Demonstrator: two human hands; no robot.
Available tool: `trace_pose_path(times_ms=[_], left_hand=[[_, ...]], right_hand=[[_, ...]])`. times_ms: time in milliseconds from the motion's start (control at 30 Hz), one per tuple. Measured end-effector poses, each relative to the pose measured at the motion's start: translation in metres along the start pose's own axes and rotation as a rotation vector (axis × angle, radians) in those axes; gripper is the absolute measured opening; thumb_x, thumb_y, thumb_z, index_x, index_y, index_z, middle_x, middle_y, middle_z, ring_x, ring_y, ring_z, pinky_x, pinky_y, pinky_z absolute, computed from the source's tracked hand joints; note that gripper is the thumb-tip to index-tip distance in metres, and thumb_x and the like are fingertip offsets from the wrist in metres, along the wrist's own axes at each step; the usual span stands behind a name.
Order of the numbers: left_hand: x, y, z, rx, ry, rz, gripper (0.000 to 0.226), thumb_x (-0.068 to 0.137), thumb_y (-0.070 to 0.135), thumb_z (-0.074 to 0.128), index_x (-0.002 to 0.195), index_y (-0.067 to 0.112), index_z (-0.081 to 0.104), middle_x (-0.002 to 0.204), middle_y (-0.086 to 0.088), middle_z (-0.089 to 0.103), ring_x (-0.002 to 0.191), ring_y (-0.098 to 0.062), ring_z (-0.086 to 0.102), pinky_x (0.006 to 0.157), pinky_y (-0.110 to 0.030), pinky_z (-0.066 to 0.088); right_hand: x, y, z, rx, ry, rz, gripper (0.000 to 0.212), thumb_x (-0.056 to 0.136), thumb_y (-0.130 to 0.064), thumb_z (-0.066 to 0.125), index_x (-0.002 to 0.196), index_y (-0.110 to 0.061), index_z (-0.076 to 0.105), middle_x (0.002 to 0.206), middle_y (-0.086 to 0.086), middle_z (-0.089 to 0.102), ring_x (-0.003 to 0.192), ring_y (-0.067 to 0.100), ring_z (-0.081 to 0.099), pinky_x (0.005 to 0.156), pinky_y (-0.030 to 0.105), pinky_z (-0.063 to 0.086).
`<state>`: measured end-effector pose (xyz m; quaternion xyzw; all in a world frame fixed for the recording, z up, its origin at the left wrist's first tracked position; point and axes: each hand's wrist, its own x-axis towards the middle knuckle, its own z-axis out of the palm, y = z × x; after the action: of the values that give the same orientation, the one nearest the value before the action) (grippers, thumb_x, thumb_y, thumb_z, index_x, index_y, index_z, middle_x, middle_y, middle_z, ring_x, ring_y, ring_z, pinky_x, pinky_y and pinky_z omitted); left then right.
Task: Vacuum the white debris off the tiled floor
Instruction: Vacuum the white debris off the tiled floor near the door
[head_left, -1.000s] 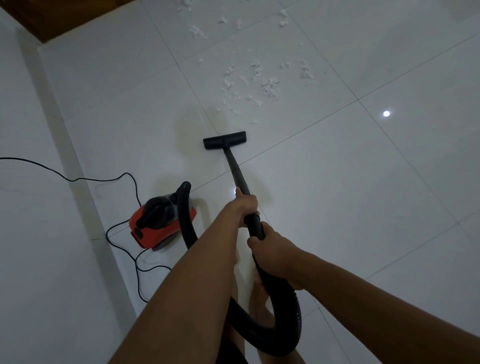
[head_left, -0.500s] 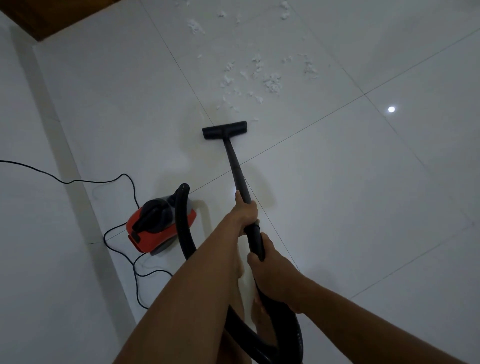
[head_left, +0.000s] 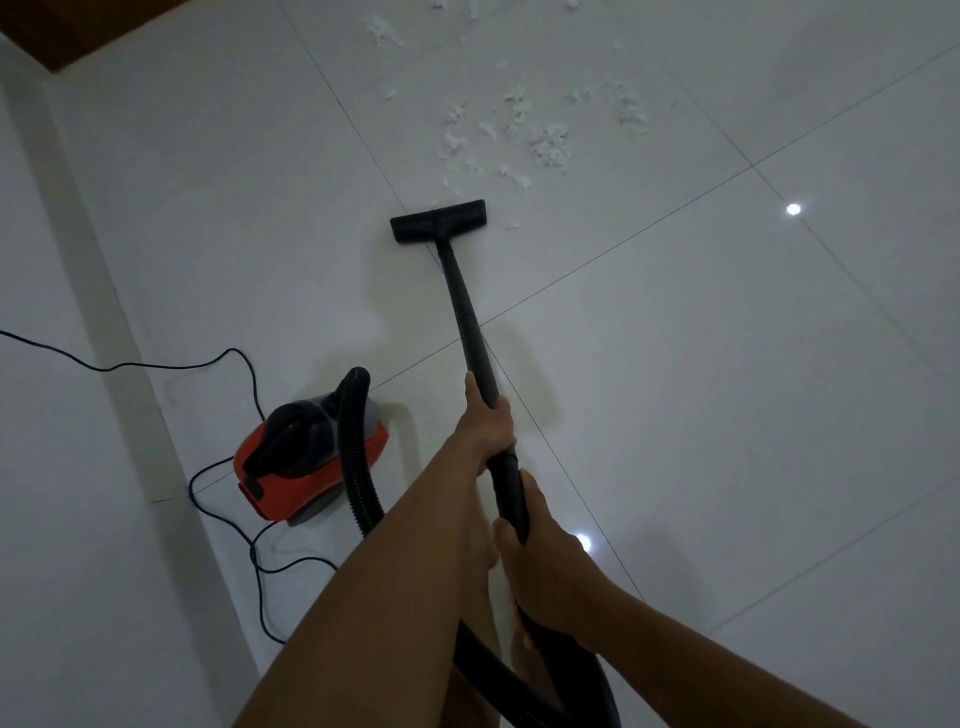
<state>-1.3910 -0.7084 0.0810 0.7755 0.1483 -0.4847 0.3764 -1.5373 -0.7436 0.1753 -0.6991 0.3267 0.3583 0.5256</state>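
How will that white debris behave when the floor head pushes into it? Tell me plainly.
The white debris looks like small, ragged, fluffy flakes, so probably very light and apt to scatter if the floor head shoves it. Pieces lie loose on the glossy tile, so they'd likely slide, not stick.

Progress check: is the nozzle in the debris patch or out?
Out, at its near edge: nozzle lies just short of the main debris.

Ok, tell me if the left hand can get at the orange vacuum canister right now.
Probably not right now: the left hand grips the black wand, and the orange vacuum canister sits on the tiled floor off to its left, with only the hose between.
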Motion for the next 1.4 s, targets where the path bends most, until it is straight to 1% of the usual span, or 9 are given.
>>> trace_pose_path(times_ms=[133, 267, 367, 500, 633, 767, 1033, 1200, 1400], left_hand=[[0.006, 0.001, 0.0, 0.003, 0.001, 0.006, 0.069, 0.107, 0.033, 0.032, 0.155, 0.038, -0.018, 0.099, -0.017, 0.064, 0.082, -0.023, 0.063, 0.077, -0.037, 0.052], [0.008, 0.006, -0.003, -0.048, -0.006, -0.001, 0.071, 0.107, 0.033, 0.033, 0.155, 0.04, -0.017, 0.09, -0.014, 0.061, 0.08, -0.022, 0.061, 0.083, -0.04, 0.056], [0.005, 0.014, -0.006, -0.071, -0.017, 0.001, 0.071, 0.107, 0.031, 0.034, 0.156, 0.04, -0.017, 0.089, -0.012, 0.059, 0.076, -0.02, 0.059, 0.079, -0.038, 0.056], [-0.002, 0.029, -0.011, -0.097, -0.033, -0.014, 0.071, 0.107, 0.029, 0.035, 0.156, 0.041, -0.016, 0.085, -0.01, 0.056, 0.071, -0.017, 0.056, 0.07, -0.034, 0.055], [-0.005, 0.04, -0.016, -0.094, -0.039, -0.03, 0.07, 0.108, 0.03, 0.034, 0.156, 0.041, -0.015, 0.084, -0.01, 0.056, 0.071, -0.016, 0.056, 0.063, -0.031, 0.052], [-0.002, 0.042, -0.021, -0.079, -0.04, -0.028, 0.07, 0.107, 0.03, 0.034, 0.156, 0.041, -0.015, 0.084, -0.01, 0.057, 0.071, -0.017, 0.057, 0.068, -0.034, 0.054], [0.015, 0.048, -0.033, -0.086, -0.039, -0.027, 0.071, 0.106, 0.032, 0.035, 0.155, 0.043, -0.016, 0.087, -0.01, 0.056, 0.077, -0.019, 0.057, 0.086, -0.042, 0.058], [0.029, 0.056, -0.041, -0.093, -0.029, -0.025, 0.071, 0.106, 0.033, 0.035, 0.155, 0.044, -0.015, 0.086, -0.01, 0.057, 0.074, -0.018, 0.057, 0.082, -0.04, 0.057], [0.048, 0.068, -0.054, -0.078, -0.018, -0.016, 0.07, 0.106, 0.032, 0.034, 0.154, 0.044, -0.016, 0.086, -0.009, 0.058, 0.075, -0.019, 0.058, 0.091, -0.045, 0.057]], right_hand=[[0.001, -0.004, -0.004, -0.019, 0.006, -0.04, 0.066, 0.109, -0.036, 0.035, 0.161, -0.03, -0.005, 0.093, -0.001, 0.06, 0.07, 0.009, 0.063, 0.073, 0.026, 0.059], [0.003, -0.011, -0.007, 0.002, 0.011, -0.042, 0.065, 0.109, -0.035, 0.036, 0.161, -0.033, -0.003, 0.101, 0.001, 0.06, 0.076, 0.013, 0.066, 0.079, 0.031, 0.061], [0.002, -0.019, -0.012, 0.01, 0.015, -0.041, 0.063, 0.109, -0.038, 0.037, 0.161, -0.033, 0.002, 0.099, -0.001, 0.061, 0.073, 0.013, 0.066, 0.077, 0.031, 0.061], [-0.004, -0.034, -0.025, 0.042, -0.001, -0.084, 0.059, 0.109, -0.037, 0.037, 0.161, -0.029, 0.009, 0.116, -0.006, 0.057, 0.079, 0.002, 0.057, 0.083, 0.019, 0.047], [-0.006, -0.044, -0.031, 0.076, -0.019, -0.101, 0.059, 0.109, -0.035, 0.039, 0.16, -0.027, 0.012, 0.113, -0.012, 0.046, 0.081, 0.002, 0.055, 0.085, 0.019, 0.045], [0.0, -0.046, -0.028, 0.05, -0.008, -0.09, 0.055, 0.109, -0.033, 0.038, 0.159, -0.03, 0.015, 0.106, -0.013, 0.051, 0.071, 0.002, 0.058, 0.062, 0.011, 0.046], [0.017, -0.058, -0.026, 0.022, -0.004, -0.057, 0.057, 0.109, -0.035, 0.038, 0.159, -0.031, 0.011, 0.1, 0.001, 0.063, 0.066, 0.008, 0.06, 0.064, 0.02, 0.053], [0.033, -0.067, -0.027, 0.026, -0.004, -0.064, 0.058, 0.109, -0.035, 0.037, 0.159, -0.033, 0.009, 0.097, 0.003, 0.065, 0.063, 0.009, 0.061, 0.059, 0.02, 0.051], [0.051, -0.085, -0.03, 0.025, -0.008, -0.055, 0.059, 0.109, -0.037, 0.037, 0.16, -0.032, 0.007, 0.101, 0.005, 0.067, 0.061, 0.009, 0.064, 0.055, 0.018, 0.051]])
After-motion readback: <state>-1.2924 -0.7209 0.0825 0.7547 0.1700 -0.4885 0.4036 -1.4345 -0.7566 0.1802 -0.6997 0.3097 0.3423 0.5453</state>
